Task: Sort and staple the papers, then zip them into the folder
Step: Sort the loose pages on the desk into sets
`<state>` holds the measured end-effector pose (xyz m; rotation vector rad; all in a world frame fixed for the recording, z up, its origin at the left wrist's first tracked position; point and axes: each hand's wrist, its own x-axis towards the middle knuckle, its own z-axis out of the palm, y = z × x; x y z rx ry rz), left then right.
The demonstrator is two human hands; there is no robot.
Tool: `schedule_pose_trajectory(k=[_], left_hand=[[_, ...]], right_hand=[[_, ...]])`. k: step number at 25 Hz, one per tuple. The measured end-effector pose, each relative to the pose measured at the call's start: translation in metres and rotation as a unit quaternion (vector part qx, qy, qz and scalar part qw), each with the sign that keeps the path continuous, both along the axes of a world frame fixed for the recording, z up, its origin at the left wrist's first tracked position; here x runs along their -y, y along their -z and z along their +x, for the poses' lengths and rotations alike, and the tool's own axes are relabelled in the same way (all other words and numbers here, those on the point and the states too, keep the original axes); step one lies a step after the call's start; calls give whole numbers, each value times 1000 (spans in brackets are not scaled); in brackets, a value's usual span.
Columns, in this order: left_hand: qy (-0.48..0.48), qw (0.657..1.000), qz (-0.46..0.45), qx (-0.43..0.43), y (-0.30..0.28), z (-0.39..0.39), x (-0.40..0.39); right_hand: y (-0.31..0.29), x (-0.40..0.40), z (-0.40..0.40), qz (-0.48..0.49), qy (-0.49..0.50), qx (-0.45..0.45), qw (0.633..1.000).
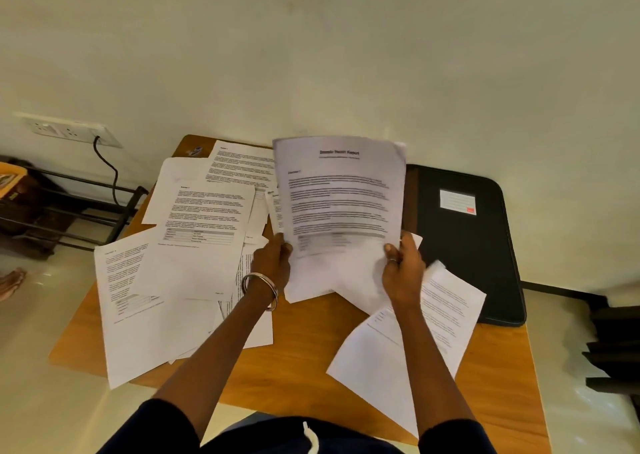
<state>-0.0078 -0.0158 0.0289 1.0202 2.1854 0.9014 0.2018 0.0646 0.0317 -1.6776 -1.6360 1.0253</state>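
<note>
Above the middle of the wooden surface (304, 346), a sheaf of printed papers (341, 207) is lifted and tilted toward the camera, its top page carrying a bold heading and blocks of text. Both hands hold it at the lower edge: the left hand (273, 263), with a metal bangle (259, 290) on its wrist, pinches the lower left corner, and the right hand (403, 273) grips the lower right corner with its thumb on the front. Loose sheets (194, 242) lie scattered and overlapping across the left half of the surface, and one more sheet (412, 335) lies under the right forearm. Along the right edge rests a black zip folder (464, 245), closed, bearing a white label.
</note>
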Motion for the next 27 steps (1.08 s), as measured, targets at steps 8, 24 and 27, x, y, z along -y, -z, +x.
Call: schedule_pose_trajectory(k=[8,24,27], left_hand=[[-47,847,22,528,-1,-2,20],[-218,924,-7,315,32,6,40],[-227,927,2,297,28,7,44]], right_hand=[[25,12,31,-104,-12,-56,993],[92,40,78,-86,-73,375,920],[91,12,81,-44,-166,307,936]])
